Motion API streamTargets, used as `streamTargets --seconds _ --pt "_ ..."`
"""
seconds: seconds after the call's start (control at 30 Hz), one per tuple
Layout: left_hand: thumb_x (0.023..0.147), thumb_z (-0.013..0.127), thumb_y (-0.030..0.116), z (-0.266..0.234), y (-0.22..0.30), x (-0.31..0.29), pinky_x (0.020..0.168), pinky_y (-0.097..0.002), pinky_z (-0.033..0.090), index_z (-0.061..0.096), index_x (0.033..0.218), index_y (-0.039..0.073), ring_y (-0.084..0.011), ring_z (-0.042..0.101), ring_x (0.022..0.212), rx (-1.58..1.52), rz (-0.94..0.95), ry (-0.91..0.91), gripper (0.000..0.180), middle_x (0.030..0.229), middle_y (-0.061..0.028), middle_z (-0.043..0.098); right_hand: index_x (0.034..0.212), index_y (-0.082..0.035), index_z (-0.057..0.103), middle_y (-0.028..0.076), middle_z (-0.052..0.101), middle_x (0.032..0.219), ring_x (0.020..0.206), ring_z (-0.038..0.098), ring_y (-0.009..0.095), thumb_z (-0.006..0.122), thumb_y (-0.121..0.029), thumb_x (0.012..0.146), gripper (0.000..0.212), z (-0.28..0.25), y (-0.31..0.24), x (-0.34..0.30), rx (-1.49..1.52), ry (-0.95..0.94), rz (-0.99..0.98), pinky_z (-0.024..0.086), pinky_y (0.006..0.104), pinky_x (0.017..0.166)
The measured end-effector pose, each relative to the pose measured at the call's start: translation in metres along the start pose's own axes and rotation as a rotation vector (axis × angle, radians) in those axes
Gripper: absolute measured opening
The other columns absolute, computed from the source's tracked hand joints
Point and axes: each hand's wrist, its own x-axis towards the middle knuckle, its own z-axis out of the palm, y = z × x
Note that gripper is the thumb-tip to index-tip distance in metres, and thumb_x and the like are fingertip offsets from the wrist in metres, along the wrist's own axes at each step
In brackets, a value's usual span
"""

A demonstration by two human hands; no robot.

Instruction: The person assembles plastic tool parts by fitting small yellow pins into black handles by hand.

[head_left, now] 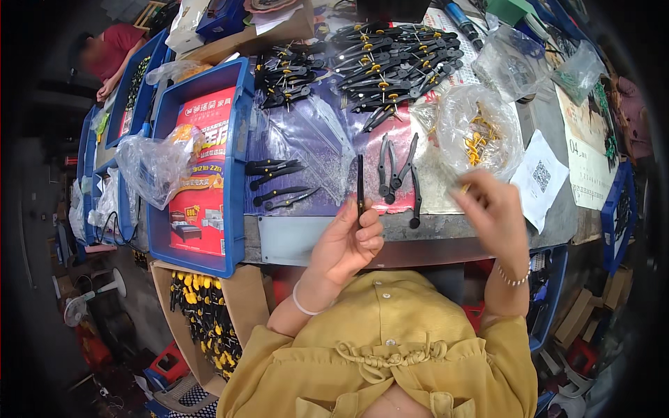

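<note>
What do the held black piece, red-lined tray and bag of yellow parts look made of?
Black piece: possibly dark metal; slim, straight, too small to confirm. Tray: likely moulded plastic, evenly blue, slight sheen. Bag: likely clear plastic film, crinkled, glinting.

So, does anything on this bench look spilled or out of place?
No obvious spill: the small yellow parts lie in a clear plastic bag. Slightly untidy, though: a crumpled clear bag droops over the left rim of the red-lined blue tray, and a white printed sheet lies slanted at right.
</note>
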Motion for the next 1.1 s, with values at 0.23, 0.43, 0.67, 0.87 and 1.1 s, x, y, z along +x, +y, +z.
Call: streamTargets --seconds 0.23,0.43,0.67,0.87,1.1 --pt "0.095 0.05 0.027 0.0 -0.006 -0.001 0.058 -0.023 0.037 0.054 0.105 0.006 -0.0091 0.041 0.065 -0.16 -0.115 -0.081 0.024 0.076 0.0014 0.041 0.089 -0.002 0.058 0.017 0.063 0.072 0.068 0.062 0.032 0.064 -0.017 0.081 0.018 -0.009 0.079 0.06 -0.497 0.191 0.051 0.046 0.0401 0.057" --pt "0.095 0.05 0.027 0.003 -0.009 0.0 0.057 -0.0223 0.035 0.055 0.104 0.006 -0.0089 0.037 0.063 -0.055 -0.097 0.028 0.024 0.075 0.002 0.038 0.102 -0.006 0.055 0.014 0.063 0.097 0.077 0.062 0.034 0.062 -0.014 0.081 0.023 -0.006 0.068 0.051 -0.632 0.329 0.05 0.049 0.0397 0.062" --pt "0.095 0.051 0.024 0.007 -0.021 0.007 0.057 -0.0248 0.039 0.052 0.095 0.007 -0.0113 0.046 0.063 0.447 -0.182 0.17 0.017 0.076 -0.0012 0.051 0.108 -0.002 0.057 0.015 0.058 0.113 0.085 0.061 0.028 0.057 -0.004 0.072 0.036 0.032 0.012 -0.023 -0.205 0.016 -0.501 0.052 0.0347 0.066" --pt "0.094 0.054 0.025 0.0 -0.042 0.017 0.052 -0.0192 0.039 0.052 0.09 0.008 -0.0057 0.05 0.058 0.928 -0.158 0.174 0.017 0.073 0.0015 0.055 0.103 -0.001 0.059 0.012 0.06 0.105 0.071 0.057 0.02 0.058 -0.009 0.071 0.033 0.04 0.028 -0.057 -0.283 -0.057 -0.508 0.048 0.0306 0.06" --pt "0.095 0.051 0.019 0.014 -0.065 0.034 0.065 -0.0208 0.045 0.054 0.111 0.003 -0.007 0.055 0.071 1.287 -0.214 0.143 0.023 0.085 -0.0032 0.061 0.094 -0.004 0.059 0.01 0.061 0.081 0.065 0.06 0.025 0.061 -0.01 0.073 0.022 0.011 0.067 -0.084 -0.299 -0.206 -0.233 0.048 0.0341 0.057"
